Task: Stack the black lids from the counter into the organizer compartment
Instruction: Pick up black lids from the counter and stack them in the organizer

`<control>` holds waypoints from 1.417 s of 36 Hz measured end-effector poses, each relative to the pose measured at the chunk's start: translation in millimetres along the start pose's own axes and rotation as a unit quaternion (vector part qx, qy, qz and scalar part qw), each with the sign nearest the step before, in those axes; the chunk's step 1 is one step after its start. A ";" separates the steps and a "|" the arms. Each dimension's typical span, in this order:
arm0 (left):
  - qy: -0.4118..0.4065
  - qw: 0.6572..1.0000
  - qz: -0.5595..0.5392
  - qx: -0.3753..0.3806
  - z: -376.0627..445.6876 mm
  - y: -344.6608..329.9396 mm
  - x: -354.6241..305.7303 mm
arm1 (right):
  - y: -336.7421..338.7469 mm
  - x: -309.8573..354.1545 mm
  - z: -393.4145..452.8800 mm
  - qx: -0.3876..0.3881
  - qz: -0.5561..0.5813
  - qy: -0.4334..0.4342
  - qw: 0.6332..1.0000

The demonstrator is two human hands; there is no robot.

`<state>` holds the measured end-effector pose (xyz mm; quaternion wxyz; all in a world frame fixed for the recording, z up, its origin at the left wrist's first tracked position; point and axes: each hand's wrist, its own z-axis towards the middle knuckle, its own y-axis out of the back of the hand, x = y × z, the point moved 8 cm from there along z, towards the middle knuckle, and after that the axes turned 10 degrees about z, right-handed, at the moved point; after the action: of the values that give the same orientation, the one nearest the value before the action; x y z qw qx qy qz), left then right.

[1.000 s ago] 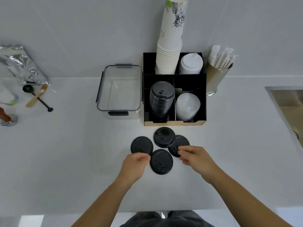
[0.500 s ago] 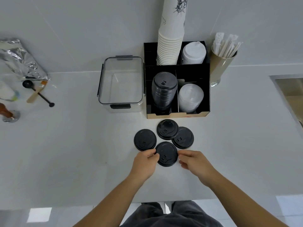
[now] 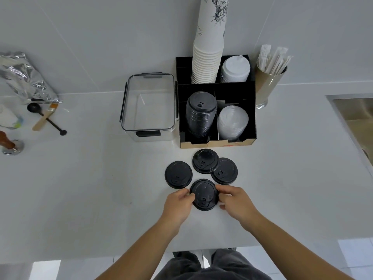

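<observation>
Several black lids lie on the white counter (image 3: 84,188) in front of the black organizer (image 3: 216,143). The nearest lid (image 3: 204,194) is pinched between my left hand (image 3: 177,204) on its left rim and my right hand (image 3: 235,202) on its right rim. Three more lids lie beyond it: a left lid (image 3: 178,174), a far lid (image 3: 205,161) and a right lid (image 3: 225,170), whose left edge the far lid overlaps. The organizer's front left compartment holds a tall stack of black lids (image 3: 200,114).
Clear lids (image 3: 232,123) fill the front right compartment; paper cups (image 3: 207,57) and white lids (image 3: 235,69) stand behind. A clear container (image 3: 148,106) sits left of the organizer, a straw holder (image 3: 268,81) to its right. A sink (image 3: 355,122) is far right, utensils (image 3: 45,118) far left.
Both hands have closed in on the nearest lid, and now grip its left and right rims. The view has tilted slightly downward.
</observation>
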<state>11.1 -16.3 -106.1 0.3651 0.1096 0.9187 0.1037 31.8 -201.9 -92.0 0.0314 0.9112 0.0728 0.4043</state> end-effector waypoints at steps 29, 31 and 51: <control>-0.159 0.980 -0.074 -0.094 -21.9 66.9 -93.0 | -1.4 136.0 -28.5 0.002 -0.037 0.209 0.977; -0.180 0.977 -0.066 -0.095 -21.9 71.3 -104.3 | 1.2 146.8 -28.1 -0.006 -0.034 0.220 0.975; -0.323 0.938 -0.036 -0.121 -12.9 107.4 -215.3 | 15.7 248.0 -15.8 -0.036 0.004 0.322 0.946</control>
<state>168.3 25.1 71.6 0.6564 0.0594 0.7350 0.1595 186.0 -178.2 102.1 0.0375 0.7307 0.0610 0.6789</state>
